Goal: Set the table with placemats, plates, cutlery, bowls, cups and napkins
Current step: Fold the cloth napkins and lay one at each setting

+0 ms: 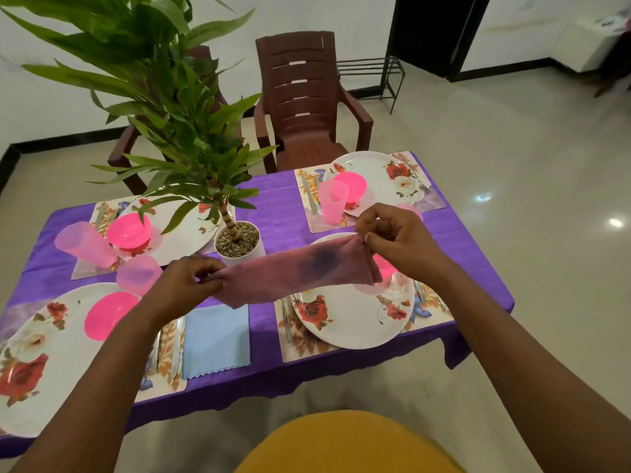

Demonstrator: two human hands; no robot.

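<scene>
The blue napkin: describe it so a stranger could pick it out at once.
Start at the purple table with the potted plant in the middle. At the near left setting, just right of its cutlery, the blue napkin lies flat on the tablecloth. It is the only napkin laid down; the pink napkin is held stretched between both hands.

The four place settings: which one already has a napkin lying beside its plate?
The near-left setting: a light blue napkin lies flat right of its plate. The others show none.
</scene>
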